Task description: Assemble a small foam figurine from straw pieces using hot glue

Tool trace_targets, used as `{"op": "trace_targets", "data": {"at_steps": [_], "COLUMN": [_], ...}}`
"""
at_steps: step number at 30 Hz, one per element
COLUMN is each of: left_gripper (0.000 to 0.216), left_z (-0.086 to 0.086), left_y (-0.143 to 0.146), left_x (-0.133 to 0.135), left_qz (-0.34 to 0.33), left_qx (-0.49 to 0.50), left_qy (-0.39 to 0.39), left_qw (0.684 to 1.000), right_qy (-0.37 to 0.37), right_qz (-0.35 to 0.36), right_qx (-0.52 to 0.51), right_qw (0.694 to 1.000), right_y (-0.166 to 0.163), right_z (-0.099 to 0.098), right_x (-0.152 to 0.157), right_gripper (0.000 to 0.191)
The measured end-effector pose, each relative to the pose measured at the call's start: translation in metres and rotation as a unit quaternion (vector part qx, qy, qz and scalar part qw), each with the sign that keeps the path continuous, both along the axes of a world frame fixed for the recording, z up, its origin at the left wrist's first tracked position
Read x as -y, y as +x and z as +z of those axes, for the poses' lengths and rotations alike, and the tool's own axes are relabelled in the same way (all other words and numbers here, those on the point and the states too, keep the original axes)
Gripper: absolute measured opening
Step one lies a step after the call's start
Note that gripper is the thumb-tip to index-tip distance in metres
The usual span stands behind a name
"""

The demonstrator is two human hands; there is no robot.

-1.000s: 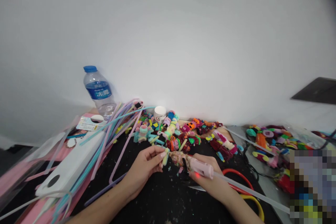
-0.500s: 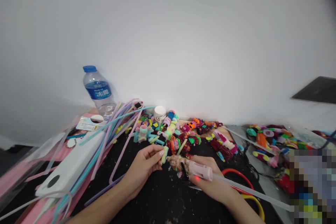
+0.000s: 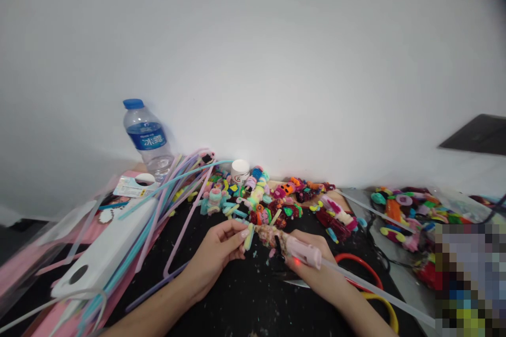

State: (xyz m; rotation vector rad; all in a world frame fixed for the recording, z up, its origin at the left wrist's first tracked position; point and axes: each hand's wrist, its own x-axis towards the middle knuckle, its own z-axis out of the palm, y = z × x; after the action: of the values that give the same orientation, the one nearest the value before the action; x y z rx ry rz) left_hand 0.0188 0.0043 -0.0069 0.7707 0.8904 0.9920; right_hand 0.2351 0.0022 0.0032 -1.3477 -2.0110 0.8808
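Observation:
My left hand (image 3: 226,244) pinches a short yellow and pale blue piece of pipe cleaner (image 3: 249,237) between thumb and fingers. My right hand (image 3: 310,260) is wrapped round a pink hot glue gun (image 3: 302,253) with a red light lit on its side. The gun's crusted nozzle points left and lies very close to the pipe cleaner piece; whether they touch I cannot tell. A long translucent glue stick (image 3: 379,292) runs out of the gun's back end. Just beyond my hands lie several fuzzy pipe cleaner figures (image 3: 261,213).
Scissors (image 3: 361,271) with red and yellow handles lie under my right forearm. Long pastel pipe cleaners (image 3: 174,184) and a white box (image 3: 106,247) are at left. A water bottle (image 3: 147,134) and paper cup (image 3: 240,170) stand by the wall. More colourful pieces (image 3: 399,216) lie right.
The pipe cleaner piece in my left hand has tilted and sits slightly lower. The glue gun's nozzle has shifted a little up and to the right. Both hands keep their grip.

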Motion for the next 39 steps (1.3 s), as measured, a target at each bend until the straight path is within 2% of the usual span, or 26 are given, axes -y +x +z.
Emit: {"op": "trace_targets", "data": {"at_steps": [6,13,21,27,32,39], "left_gripper": [0.021,0.024,0.022,0.022,0.023,0.024], "left_z": [-0.0024,-0.0029,-0.0017,-0.0018,-0.0021,0.0019], "left_y": [-0.0010,-0.0010,-0.0031,-0.0032,-0.0027,-0.0026], "left_x": [0.0004,-0.0021,-0.0020,-0.0023,-0.0023,-0.0019], "left_qz": [0.005,0.018,0.027,0.024,0.018,0.012], "left_qx": [-0.001,-0.004,-0.010,-0.013,-0.015,-0.016], "left_qy": [-0.005,-0.012,-0.006,-0.008,-0.004,0.000], "left_qw": [1.000,1.000,1.000,1.000,1.000,1.000], "right_qy": [0.004,0.016,0.014,0.001,0.030,-0.004], "right_qz": [0.005,0.027,0.074,0.057,0.015,0.000], "right_qx": [-0.001,0.065,0.056,0.056,0.061,0.005], "right_qw": [1.000,0.997,0.996,0.997,0.998,1.000], "right_y": [0.0006,-0.0004,0.0006,0.0002,-0.0007,-0.0008], "right_z": [-0.0005,0.0048,0.0068,0.0053,0.0020,0.0037], "right_x": [0.0013,0.0023,0.0031,0.0043,0.0051,0.0014], "right_gripper": [0.019,0.013,0.023,0.019,0.011,0.017]}}
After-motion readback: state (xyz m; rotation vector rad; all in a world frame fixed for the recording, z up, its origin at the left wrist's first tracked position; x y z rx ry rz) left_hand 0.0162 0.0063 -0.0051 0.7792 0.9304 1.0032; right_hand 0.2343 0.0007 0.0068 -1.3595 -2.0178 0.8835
